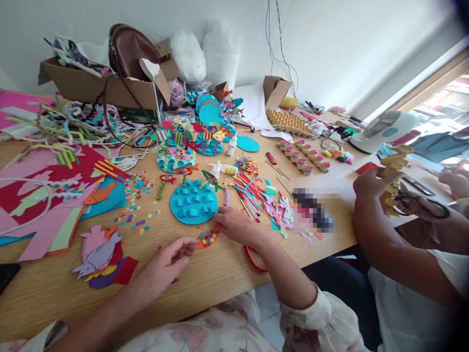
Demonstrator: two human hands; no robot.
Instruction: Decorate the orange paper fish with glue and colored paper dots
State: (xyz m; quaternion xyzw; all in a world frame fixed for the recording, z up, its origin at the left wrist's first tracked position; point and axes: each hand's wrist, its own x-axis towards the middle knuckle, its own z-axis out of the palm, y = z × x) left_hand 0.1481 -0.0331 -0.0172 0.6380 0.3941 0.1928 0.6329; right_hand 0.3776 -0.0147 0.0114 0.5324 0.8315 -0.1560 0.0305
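Observation:
An orange paper fish (208, 238) with colourful dots lies on the table between my hands. My right hand (236, 225) has its fingers curled down at the fish's tail, by the right edge of a round blue paper base (192, 208) with raised loops. My left hand (178, 256) is beside the fish's head, fingers loosely bent and thumb apart, gripping nothing. Red paper shows partly beneath that hand. Behind the base's right edge are a spotted fish on a stem (210, 179) and glue bottles (229, 169). A red ring-shaped thing (254, 259) is partly hidden under my right forearm.
Cut paper fish (97, 252) are piled at left, near coloured dots (139, 225) and paper sheets (69, 220). Paper strips and scraps (276, 210) lie to the right. Finished fish pieces (207, 142) stand behind. At right, a co-worker's hands (373, 182) hold egg carton and scissors (427, 205).

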